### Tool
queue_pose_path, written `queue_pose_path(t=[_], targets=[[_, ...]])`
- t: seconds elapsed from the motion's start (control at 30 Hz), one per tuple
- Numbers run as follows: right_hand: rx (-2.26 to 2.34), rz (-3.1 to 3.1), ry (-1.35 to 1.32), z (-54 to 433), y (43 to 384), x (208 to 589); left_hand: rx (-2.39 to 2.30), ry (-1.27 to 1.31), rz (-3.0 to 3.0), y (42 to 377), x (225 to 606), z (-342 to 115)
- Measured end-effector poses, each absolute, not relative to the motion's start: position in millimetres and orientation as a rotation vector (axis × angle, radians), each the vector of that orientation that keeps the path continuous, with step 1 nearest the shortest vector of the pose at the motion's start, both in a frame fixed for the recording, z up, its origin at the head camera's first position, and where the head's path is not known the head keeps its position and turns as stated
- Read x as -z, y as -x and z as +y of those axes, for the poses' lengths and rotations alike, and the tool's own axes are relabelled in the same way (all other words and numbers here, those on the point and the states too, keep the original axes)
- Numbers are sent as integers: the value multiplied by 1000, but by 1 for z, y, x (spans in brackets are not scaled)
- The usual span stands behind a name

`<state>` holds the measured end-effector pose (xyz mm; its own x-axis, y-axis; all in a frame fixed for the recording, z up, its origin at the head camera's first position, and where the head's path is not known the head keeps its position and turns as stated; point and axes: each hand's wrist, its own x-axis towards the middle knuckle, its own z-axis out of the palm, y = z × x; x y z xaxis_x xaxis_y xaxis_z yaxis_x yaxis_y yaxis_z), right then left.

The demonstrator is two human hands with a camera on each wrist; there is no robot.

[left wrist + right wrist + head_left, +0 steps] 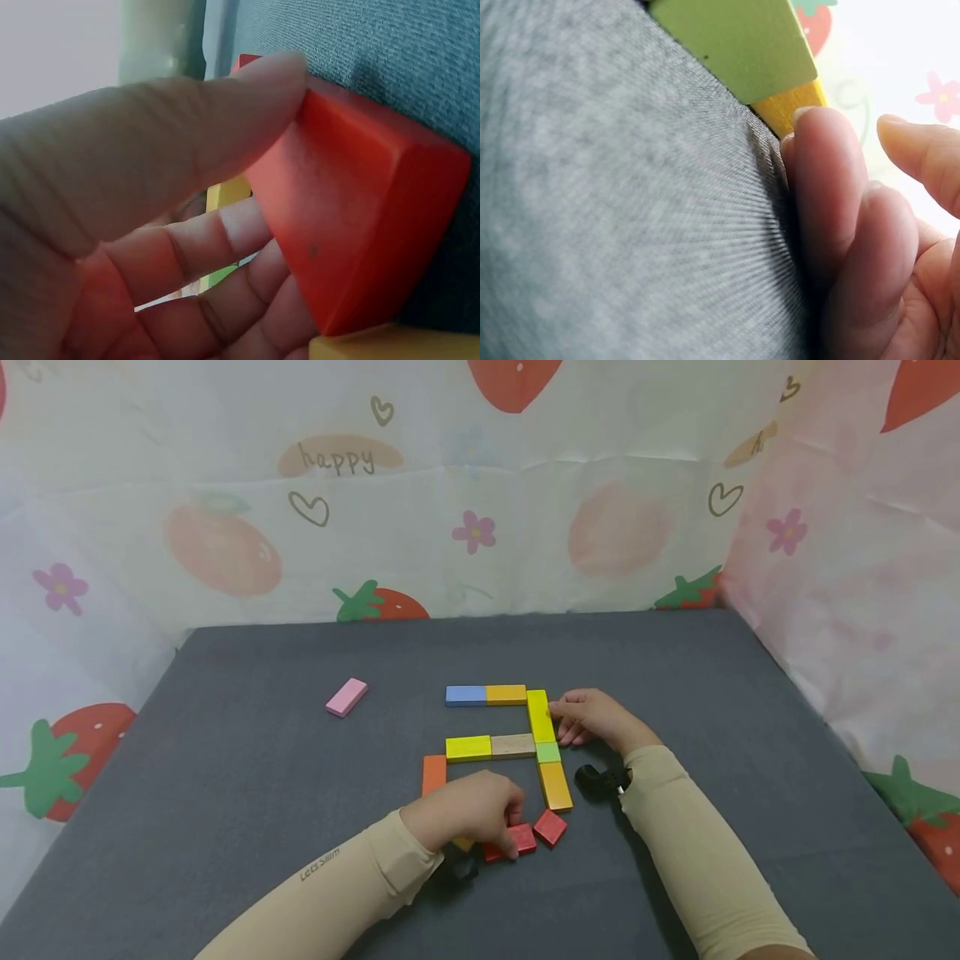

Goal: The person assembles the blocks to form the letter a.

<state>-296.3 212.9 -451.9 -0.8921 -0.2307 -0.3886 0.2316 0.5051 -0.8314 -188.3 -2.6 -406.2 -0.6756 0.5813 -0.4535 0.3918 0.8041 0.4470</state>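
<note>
My left hand (pixel 476 803) pinches a red wooden block (pixel 522 838) between thumb and fingers at the near side of a block outline. In the left wrist view the same red block (pixel 337 202) touches a yellow one at its lower end. Just to its right lies a small red block (pixel 551 828), turned at an angle. My right hand (pixel 596 717), fingers loosely bent, touches the right side of a long yellow block (pixel 539 717). A green block (pixel 547 752) and an orange-yellow block (pixel 556 787) continue that column. My left hand and sleeve partly hide the outline's lower left.
A blue block (pixel 466 696) and an orange-yellow block (pixel 506 695) form the top row. Mid-row are a yellow block (pixel 468 748) and a plain wood block (pixel 513 746); an orange block (pixel 433 774) stands below left. A pink block (pixel 347 697) lies apart on the grey cloth (pixel 262 760).
</note>
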Motion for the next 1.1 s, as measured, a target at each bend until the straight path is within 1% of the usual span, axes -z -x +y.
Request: queue_pose_path(t=[0.33, 0.5, 0.63, 0.83, 1.1], targets=[[1361, 2297, -16, 212, 296, 453, -471, -731, 2386, 190, 407, -4], [1360, 2295, -7, 212, 296, 452, -549, -724, 2434, 198, 408, -19], [1353, 2294, -5, 211, 296, 451, -527, -708, 2454, 202, 401, -36], [1343, 2295, 4, 212, 298, 452, -430, -728, 2409, 196, 396, -54], [1348, 2294, -5, 213, 298, 454, -485, -764, 2417, 190, 401, -58]])
